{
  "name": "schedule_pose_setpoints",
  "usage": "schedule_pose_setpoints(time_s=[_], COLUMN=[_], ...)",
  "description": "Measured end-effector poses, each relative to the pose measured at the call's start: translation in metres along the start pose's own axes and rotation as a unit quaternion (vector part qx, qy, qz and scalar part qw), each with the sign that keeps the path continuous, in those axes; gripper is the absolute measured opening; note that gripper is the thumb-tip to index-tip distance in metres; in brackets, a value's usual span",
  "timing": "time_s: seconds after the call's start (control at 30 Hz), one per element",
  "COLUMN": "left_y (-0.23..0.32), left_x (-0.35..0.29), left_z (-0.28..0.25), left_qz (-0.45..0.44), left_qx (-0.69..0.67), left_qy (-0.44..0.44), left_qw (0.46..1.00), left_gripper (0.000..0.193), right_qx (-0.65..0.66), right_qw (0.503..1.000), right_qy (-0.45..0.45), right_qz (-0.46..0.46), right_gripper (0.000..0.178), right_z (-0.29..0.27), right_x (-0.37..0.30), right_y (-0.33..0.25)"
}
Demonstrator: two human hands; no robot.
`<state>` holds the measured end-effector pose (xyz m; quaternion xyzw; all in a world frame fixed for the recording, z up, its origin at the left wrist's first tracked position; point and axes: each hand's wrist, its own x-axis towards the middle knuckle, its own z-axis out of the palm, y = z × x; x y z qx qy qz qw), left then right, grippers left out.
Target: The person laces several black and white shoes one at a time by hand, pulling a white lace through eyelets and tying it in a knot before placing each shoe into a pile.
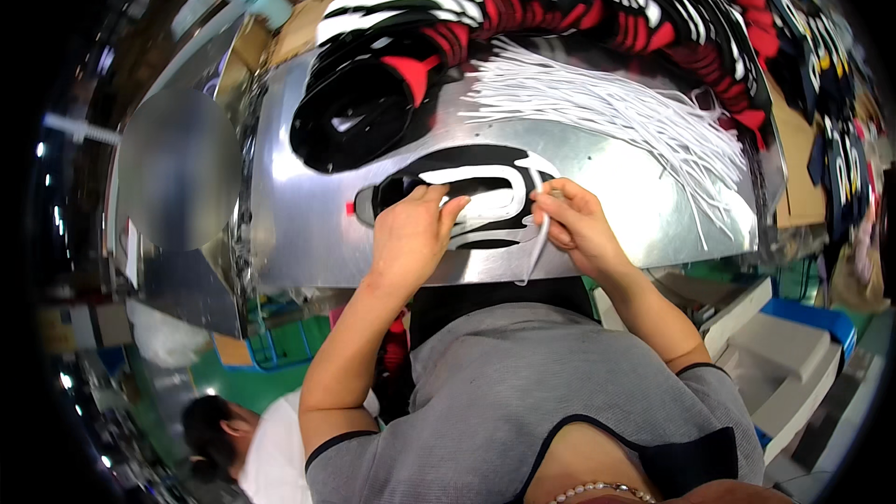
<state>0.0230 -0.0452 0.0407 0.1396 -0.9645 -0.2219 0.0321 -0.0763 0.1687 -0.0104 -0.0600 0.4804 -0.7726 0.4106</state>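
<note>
A black and white shoe upper (502, 223) lies flat on the metal tabletop in front of me, its grey-edged end toward the left. My left hand (411, 229) grips it near that end, fingers curled over the material and thumb stretched to the right; the fingertips are partly hidden. At the upper's right end, my right hand (572, 217) pinches a white shoelace (543, 241) between thumb and fingers. One part of the lace runs up onto the upper. Its other end hangs down toward the table's near edge. Whether it passes through an eyelet is too small to tell.
Behind the upper, a bundle of white shoelaces (607, 103) spreads across the metal table (308, 243). A long row of nested black, white and red uppers (373, 103) curves along the back. Beige boxes (775, 355) stand at right. Another person (271, 448) is at lower left.
</note>
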Motion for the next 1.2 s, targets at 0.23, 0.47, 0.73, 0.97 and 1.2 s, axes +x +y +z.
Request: schedule_pose_setpoints(time_s=[0.23,0.47,0.73,0.97,1.2], left_y=[-0.014,0.0,0.033,0.031,0.033], left_x=[0.058,0.043,0.029,0.018,0.005], left_z=[0.024,0.041,0.041,0.05,0.058], left_qz=[-0.265,-0.203,-0.126,-0.124,-0.125], left_qx=[-0.432,-0.63,-0.627,-0.618,-0.587], left_qy=[-0.398,-0.317,-0.201,-0.108,-0.057], left_qw=[0.765,0.679,0.742,0.769,0.798], left_gripper=[0.088,0.079,0.043,0.023,0.018], right_qx=[-0.097,-0.12,-0.118,-0.144,-0.323], right_qw=[0.992,0.987,0.989,0.985,0.924], right_qy=[0.077,0.084,0.047,0.044,0.074], right_qz=[-0.03,-0.07,-0.071,-0.078,-0.194], right_gripper=[0.016,0.015,0.015,0.016,0.032], right_z=[0.003,0.008,0.017,0.02,0.018], right_x=[0.019,0.022,0.014,0.0,-0.029], right_y=[0.011,0.009,-0.002,0.003,-0.006])
